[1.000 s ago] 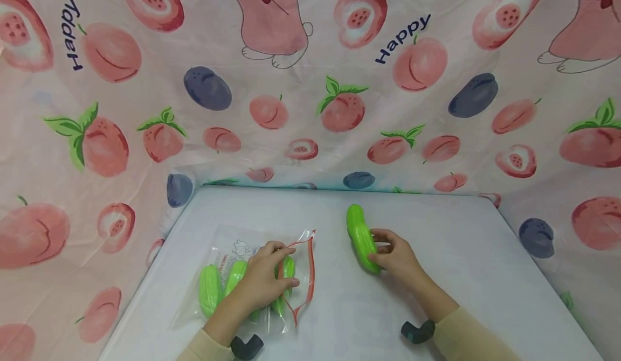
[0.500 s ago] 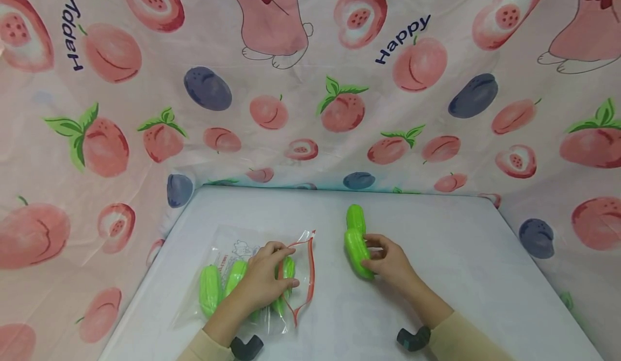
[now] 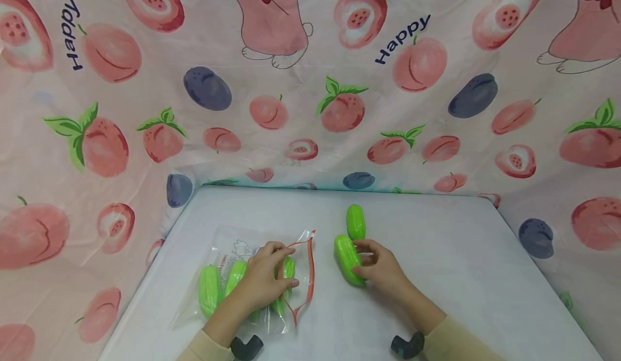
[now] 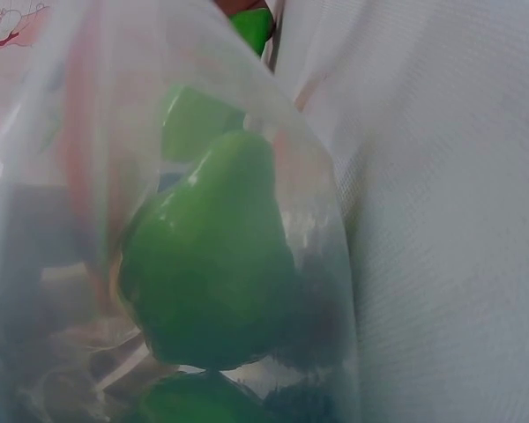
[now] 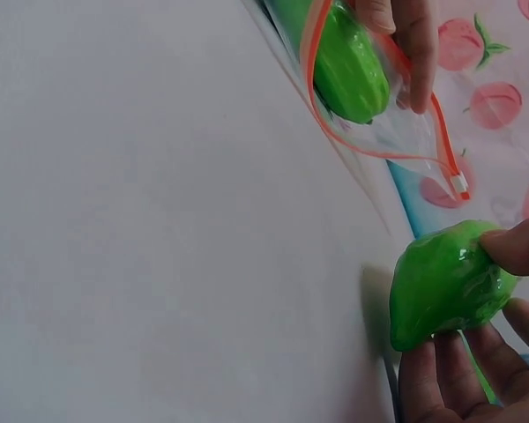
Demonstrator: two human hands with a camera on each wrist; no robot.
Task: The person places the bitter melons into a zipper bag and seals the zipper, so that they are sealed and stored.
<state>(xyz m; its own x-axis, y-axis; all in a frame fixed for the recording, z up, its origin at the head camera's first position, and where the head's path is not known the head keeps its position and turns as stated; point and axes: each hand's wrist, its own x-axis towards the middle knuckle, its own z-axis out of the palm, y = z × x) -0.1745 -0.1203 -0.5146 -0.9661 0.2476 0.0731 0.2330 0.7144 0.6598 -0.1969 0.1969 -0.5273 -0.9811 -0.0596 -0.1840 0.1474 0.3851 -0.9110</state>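
Observation:
My right hand (image 3: pixel 383 268) holds a glossy green ridged toy vegetable (image 3: pixel 347 261), shaped like a short cucumber, between thumb and fingers. In the right wrist view the toy vegetable (image 5: pixel 450 282) shows its tapered end. A second green toy vegetable (image 3: pixel 356 220) lies just behind it on the table. My left hand (image 3: pixel 264 277) pinches the upper edge of a clear zip bag (image 3: pixel 312 269), whose red-rimmed mouth gapes toward the right. Inside the bag are several like green vegetables (image 3: pixel 210 291), partly hidden under the hand. The left wrist view sees one vegetable (image 4: pixel 212 264) through the plastic.
A white table (image 3: pixel 436 231) carries everything. Behind it and along the sides hangs a pink cloth (image 3: pixel 301 91) printed with fruit. Black curved pieces, a left one (image 3: pixel 247 347) and a right one (image 3: pixel 407 346), sit at the sleeves by both wrists.
My right hand has moved left and slightly nearer with its toy vegetable, uncovering the second one behind it. My left hand and the bag have stayed in place.

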